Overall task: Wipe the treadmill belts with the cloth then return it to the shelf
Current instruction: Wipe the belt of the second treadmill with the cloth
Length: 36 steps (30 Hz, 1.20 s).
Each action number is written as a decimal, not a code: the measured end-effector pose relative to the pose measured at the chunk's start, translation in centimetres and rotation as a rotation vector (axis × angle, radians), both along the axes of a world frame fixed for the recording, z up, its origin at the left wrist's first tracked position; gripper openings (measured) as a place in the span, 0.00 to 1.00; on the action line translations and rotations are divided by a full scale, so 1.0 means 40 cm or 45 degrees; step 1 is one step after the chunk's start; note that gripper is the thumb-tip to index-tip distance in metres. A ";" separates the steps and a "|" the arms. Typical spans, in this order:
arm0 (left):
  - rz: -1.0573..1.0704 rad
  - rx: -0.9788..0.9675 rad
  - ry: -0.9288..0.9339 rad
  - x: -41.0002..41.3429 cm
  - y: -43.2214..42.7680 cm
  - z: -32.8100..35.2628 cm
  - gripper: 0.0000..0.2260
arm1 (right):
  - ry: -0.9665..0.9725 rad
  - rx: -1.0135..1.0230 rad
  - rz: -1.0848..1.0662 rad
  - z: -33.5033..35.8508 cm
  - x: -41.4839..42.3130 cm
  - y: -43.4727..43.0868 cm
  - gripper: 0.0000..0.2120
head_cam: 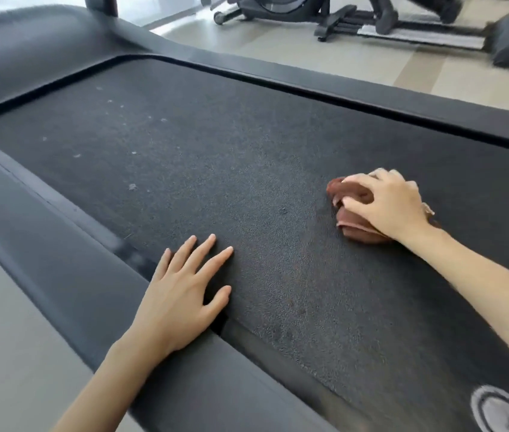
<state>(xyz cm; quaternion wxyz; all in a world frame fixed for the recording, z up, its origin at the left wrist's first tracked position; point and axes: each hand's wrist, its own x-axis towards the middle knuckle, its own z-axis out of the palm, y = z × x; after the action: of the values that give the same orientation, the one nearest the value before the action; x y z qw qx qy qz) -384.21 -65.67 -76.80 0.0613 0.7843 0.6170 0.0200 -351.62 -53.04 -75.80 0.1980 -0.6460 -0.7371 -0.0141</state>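
**Two hands down on the treadmill belt (216, 145), cloth (342, 188) under one**

Grips the bunched brown cloth with the right hand (393, 207), fingers curled over the top and thumb hooked round the near side. Presses it down onto the belt, in the right half of the surface. Shows a pale pink edge of fabric below the thumb and another behind the wrist.

Lays the left hand (181, 294) flat and open, fingers straight and slightly spread. Rests the fingertips on the belt and the heel of the palm on the dark side rail (60, 244) at the near edge. Holds nothing there. Sits well apart from the right hand, with bare belt between.

Carries pale specks (131, 186) and bits of lint on the far left part of the belt, away from the cloth. Bears a grey printed logo (502, 410) in the lower right corner, cut off by the frame.

Beyond the far rail: light floor (371, 67) and blurred gym equipment (293, 14).
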 end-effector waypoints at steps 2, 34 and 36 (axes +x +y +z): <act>-0.003 0.016 0.003 -0.001 0.002 -0.006 0.31 | -0.036 -0.028 -0.322 -0.012 -0.045 0.000 0.16; -0.149 0.013 -0.110 -0.206 0.051 0.003 0.25 | 0.024 0.038 0.045 -0.018 -0.458 -0.185 0.15; -0.123 0.023 -0.120 -0.206 0.050 0.002 0.24 | 0.012 0.045 0.027 -0.017 -0.452 -0.112 0.14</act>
<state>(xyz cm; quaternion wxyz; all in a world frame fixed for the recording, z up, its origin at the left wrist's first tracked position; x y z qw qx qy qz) -392.43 -63.67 -76.70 0.0841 0.8119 0.5746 0.0594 -369.71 -57.50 -76.49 0.2128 -0.6346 -0.7426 -0.0221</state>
